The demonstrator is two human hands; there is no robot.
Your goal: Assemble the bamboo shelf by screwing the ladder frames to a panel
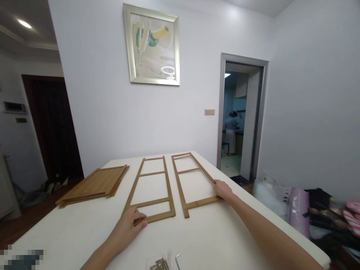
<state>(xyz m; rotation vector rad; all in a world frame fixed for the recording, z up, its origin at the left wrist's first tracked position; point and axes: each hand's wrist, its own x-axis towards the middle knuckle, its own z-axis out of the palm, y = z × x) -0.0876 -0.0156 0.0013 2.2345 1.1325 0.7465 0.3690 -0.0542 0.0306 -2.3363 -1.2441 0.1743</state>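
Two ladder-like wooden frames lie side by side on the white table (202, 240). My left hand (131, 223) is closed on the near left corner of the left wooden frame (168, 187), thumb and fingers around the wood. On the right wooden frame (180, 189), my right hand (224, 190) grips the near right corner and hides it. Close to the table's front edge are a clear bag of screws (159, 264) and an Allen key (178, 257), both partly cut off by the picture's lower edge.
Stacked wooden panels (98, 182) lie at the table's left side. A white wall with a framed picture (152, 45) stands behind. Through a doorway (222, 112) a person (231, 129) is visible in another room. A purple roll (299, 210) and bags crowd the floor at right.
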